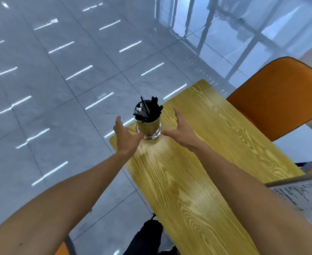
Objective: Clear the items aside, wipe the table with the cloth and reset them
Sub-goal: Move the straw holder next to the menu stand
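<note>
A shiny metal cup (148,128) filled with several black sticks stands near the far left corner of the yellow wood-grain table (188,181). My left hand (124,138) is just left of the cup, fingers spread, thumb close to its base. On the cup's right side, my right hand (181,129) is spread wide, thumb reaching toward the cup. Neither hand grips it. No cloth is in view.
An orange chair (280,96) stands at the table's far right side. A printed sheet in a grey frame (302,192) lies at the right edge. Glossy grey floor tiles surround the table. A dark trouser leg and shoe (147,234) show below the table's left edge.
</note>
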